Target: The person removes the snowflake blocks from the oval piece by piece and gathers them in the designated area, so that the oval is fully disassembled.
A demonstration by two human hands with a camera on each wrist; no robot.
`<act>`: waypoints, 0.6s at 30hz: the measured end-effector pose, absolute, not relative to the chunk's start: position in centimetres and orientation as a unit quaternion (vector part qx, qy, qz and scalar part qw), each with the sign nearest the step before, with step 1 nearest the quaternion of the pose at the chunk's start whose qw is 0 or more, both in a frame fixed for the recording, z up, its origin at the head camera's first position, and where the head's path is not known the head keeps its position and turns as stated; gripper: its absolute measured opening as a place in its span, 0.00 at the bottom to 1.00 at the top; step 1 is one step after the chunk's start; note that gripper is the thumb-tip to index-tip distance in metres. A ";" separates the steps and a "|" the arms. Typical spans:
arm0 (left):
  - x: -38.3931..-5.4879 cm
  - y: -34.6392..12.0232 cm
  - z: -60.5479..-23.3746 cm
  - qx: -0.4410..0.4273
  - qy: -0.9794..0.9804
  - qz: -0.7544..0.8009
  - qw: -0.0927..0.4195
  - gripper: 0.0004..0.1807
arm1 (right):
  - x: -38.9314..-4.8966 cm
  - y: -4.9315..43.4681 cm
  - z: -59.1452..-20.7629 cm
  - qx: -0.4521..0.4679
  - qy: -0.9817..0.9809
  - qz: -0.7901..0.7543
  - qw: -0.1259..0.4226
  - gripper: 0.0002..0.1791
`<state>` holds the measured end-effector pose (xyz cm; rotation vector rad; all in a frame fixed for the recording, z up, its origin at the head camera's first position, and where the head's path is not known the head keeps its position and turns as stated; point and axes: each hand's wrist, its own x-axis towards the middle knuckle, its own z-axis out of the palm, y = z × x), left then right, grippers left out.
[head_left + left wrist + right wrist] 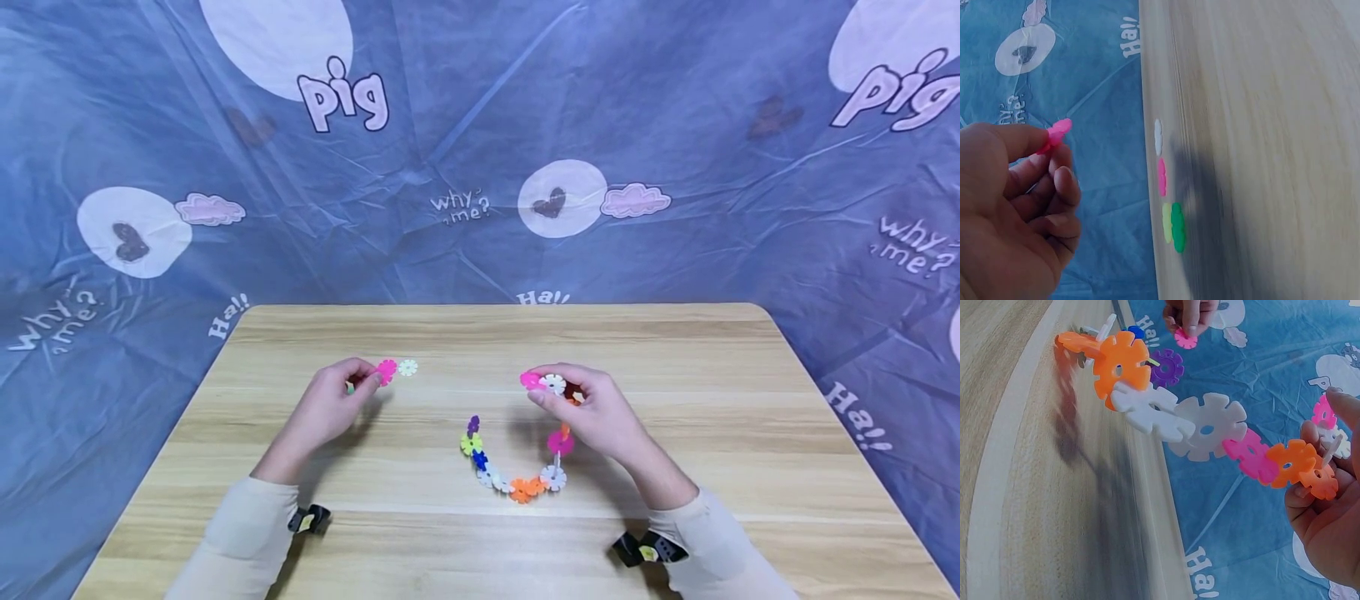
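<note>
Between thumb and index finger, my left hand [339, 402] pinches a pink snowflake disc [1057, 132]. My right hand [600, 412] grips a chain of interlocked snowflake discs [1207, 428] near one end. A pink disc [1324, 412] and a white disc [554, 384] stick out past its fingers. From there the chain hangs and curves through orange, pink, white and blue discs. It ends at a purple disc [473, 425] beside a yellow-green one [471, 444]. My right fingers hide part of the chain.
By the left hand lie a loose white disc [407, 367], another pink disc [1162, 177], a yellow-green disc [1167, 223] and a green disc [1179, 227]. All are on the wooden table [675, 350]. A blue printed cloth [465, 108] hangs behind the table and at its sides.
</note>
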<state>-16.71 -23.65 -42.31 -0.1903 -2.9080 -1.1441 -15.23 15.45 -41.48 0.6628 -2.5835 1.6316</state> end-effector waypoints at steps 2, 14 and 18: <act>-16.7 -23.8 -42.3 -0.053 -0.932 -0.359 -0.001 0.09 | -15.2 15.4 -41.5 0.213 -0.826 0.521 0.008 0.14; -17.1 -24.4 -43.0 -0.018 -0.937 -0.344 -0.054 0.10 | -15.2 15.5 -41.4 0.207 -0.827 0.523 0.001 0.14; -17.4 -24.5 -43.5 -0.030 -0.945 -0.323 -0.044 0.09 | -15.2 15.5 -41.4 0.203 -0.828 0.523 -0.003 0.14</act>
